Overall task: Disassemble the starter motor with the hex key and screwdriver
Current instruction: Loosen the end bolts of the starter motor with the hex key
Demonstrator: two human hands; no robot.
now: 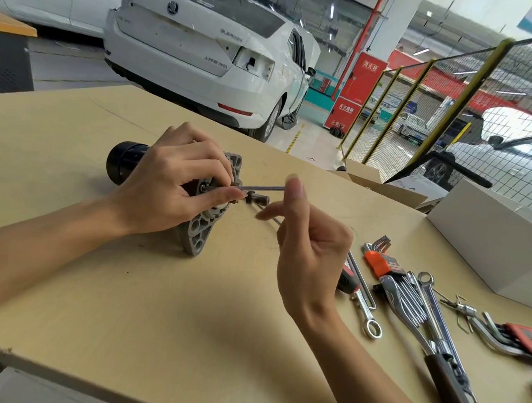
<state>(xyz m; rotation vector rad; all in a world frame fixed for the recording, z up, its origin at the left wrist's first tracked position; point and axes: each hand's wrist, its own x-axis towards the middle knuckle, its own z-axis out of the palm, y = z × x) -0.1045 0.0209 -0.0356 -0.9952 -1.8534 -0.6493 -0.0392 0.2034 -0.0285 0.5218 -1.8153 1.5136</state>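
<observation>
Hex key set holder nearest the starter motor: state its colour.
Orange holder, seen in the head view.

The tan surface [111, 297] carries the motor [199, 233], wrenches [413, 304], hex keys [381, 260], a screwdriver [347, 278] and a white box [495, 241].

Car workshop: white car [205, 58] with tail light removed, wooden bench [75, 123], wrenches [413, 301], hex key sets [381, 260], yellow mesh fencing [436, 105], red fire cabinet [357, 89].
</observation>
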